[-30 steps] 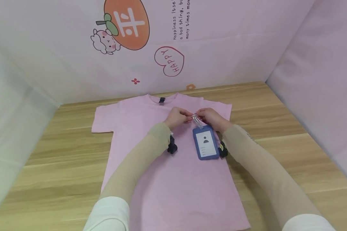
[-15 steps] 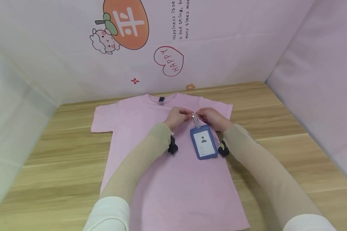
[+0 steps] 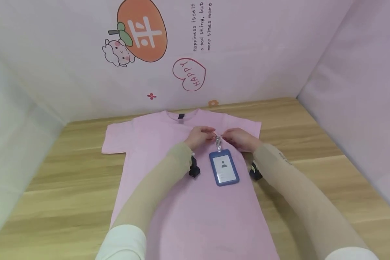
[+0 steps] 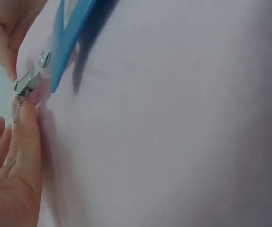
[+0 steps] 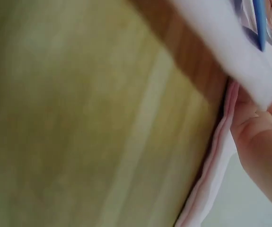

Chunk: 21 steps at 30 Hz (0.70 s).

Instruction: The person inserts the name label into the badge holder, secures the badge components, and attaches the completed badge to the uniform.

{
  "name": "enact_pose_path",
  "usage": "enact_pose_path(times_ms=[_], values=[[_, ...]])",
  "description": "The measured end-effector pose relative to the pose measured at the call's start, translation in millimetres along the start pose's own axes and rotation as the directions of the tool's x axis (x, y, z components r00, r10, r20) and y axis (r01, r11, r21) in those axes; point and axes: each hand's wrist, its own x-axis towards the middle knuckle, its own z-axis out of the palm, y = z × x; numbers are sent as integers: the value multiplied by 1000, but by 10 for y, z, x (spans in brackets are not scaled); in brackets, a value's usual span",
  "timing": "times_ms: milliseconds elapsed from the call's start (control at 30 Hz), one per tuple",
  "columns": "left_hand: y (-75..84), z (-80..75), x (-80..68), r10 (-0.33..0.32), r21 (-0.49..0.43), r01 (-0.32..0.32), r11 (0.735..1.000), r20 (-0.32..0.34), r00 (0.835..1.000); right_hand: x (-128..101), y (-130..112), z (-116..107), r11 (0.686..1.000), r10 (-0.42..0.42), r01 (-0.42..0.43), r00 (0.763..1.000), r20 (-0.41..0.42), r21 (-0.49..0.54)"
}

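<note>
A pink T-shirt (image 3: 195,209) lies spread out on the wooden table. On its chest, at the right, a blue badge holder (image 3: 224,168) with a white card hangs from a clear strap and metal clip (image 3: 218,140). A thin pin on the clip (image 4: 28,87) is against the cloth in the left wrist view. My left hand (image 3: 199,137) touches the pin end with nearly straight fingers, its thumb standing apart. My right hand (image 3: 242,138) pinches the raised shirt cloth beside the clip; in the right wrist view folded cloth partly covers its fingers (image 5: 261,123).
Light fabric walls enclose the wooden table (image 3: 312,151) at the back and both sides. Printed cartoons and lettering mark the back wall (image 3: 247,54). Small black wrist cameras sit under the left wrist (image 3: 194,170) and right wrist (image 3: 255,172).
The badge holder has swung left and now hangs straighter below the clip. My hands have drawn slightly apart, baring the clip's top. The head view has tilted up a little.
</note>
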Motion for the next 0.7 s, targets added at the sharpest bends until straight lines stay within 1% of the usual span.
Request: enact_pose_path(times_ms=[67,167,233,333,400,467,500,533,567,600,633,700], values=[[2,-11,-2,-29,-54,31,998,29,999,18,2,-20,1000,13,-13,1000,-8,10],[2,-22,-7,-74,-131,84,988,76,994,41,-8,-58,998,36,-36,999,-11,51],[-2,-26,-5,-95,-153,108,982,89,991,55,-21,-87,996,48,-47,999,-20,72],[-2,-24,-8,-105,-185,121,975,93,990,64,-43,-119,995,51,-48,998,-38,85],[4,-21,-24,-109,-190,125,974,94,990,52,-52,-125,998,45,-42,997,-60,56],[1,-20,-36,-109,-190,127,974,102,989,27,-58,-114,999,21,-23,996,-83,-24],[-3,-22,-43,-110,-187,129,974,109,988,10,-60,-107,997,6,-14,995,-97,-82],[-8,-25,-51,-110,-184,130,974,117,987,-12,-64,-100,983,-23,3,994,-107,-184],[-12,-31,-61,-108,-177,129,976,122,987,-33,-67,-94,950,-63,27,992,-107,-310],[-17,-40,-69,-105,-176,127,976,128,986,-55,-71,-89,900,-99,42,989,-109,-434],[-24,-51,-78,-101,-177,124,976,133,986,-71,-75,-85,845,-127,47,985,-116,-532],[-41,-75,-93,-93,-179,118,977,144,985,-103,-86,-89,715,-169,38,978,-119,-698]])
